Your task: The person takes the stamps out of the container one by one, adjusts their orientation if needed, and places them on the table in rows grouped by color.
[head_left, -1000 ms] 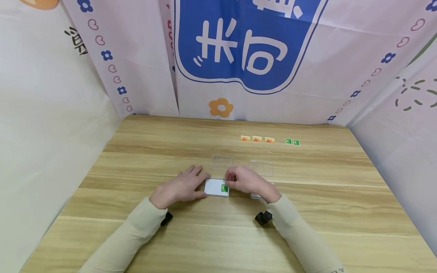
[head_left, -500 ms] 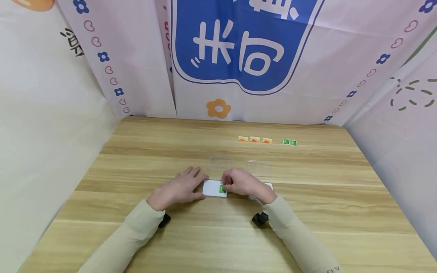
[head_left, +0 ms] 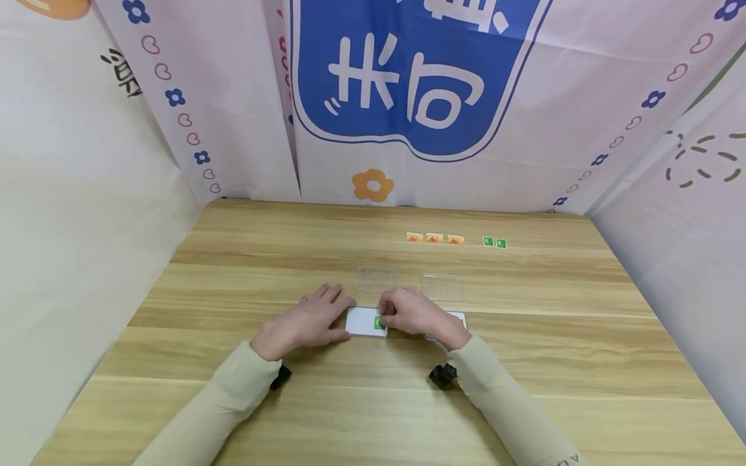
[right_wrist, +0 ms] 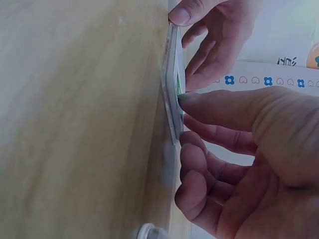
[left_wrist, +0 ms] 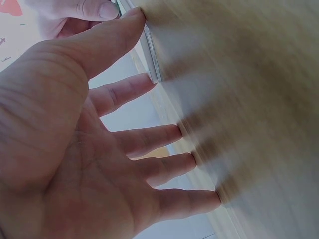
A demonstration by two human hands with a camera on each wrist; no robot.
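A flat white box (head_left: 362,321) lies on the table between the hands, with a small green sticker (head_left: 377,322) at its right end. My left hand (head_left: 309,317) has its fingers spread straight; thumb and index finger touch the box's left corners, and the other fingertips rest on the table in the left wrist view. My right hand (head_left: 412,310) has curled fingers at the box's right end. Its thumb (right_wrist: 199,104) lies on the sticker in the right wrist view, close to the index finger, hiding part of the sticker.
A second white box (head_left: 460,318) lies partly under the right wrist. Two clear plastic lids (head_left: 375,279) lie behind the hands. Farther back on the wooden table (head_left: 262,259) are three orange stickers (head_left: 434,238) and two green stickers (head_left: 495,243). Patterned cloth surrounds the table.
The right thumb has shifted onto the green sticker and covers more of it than a second ago. The left hand keeps its place at the box. The head view has shifted slightly.
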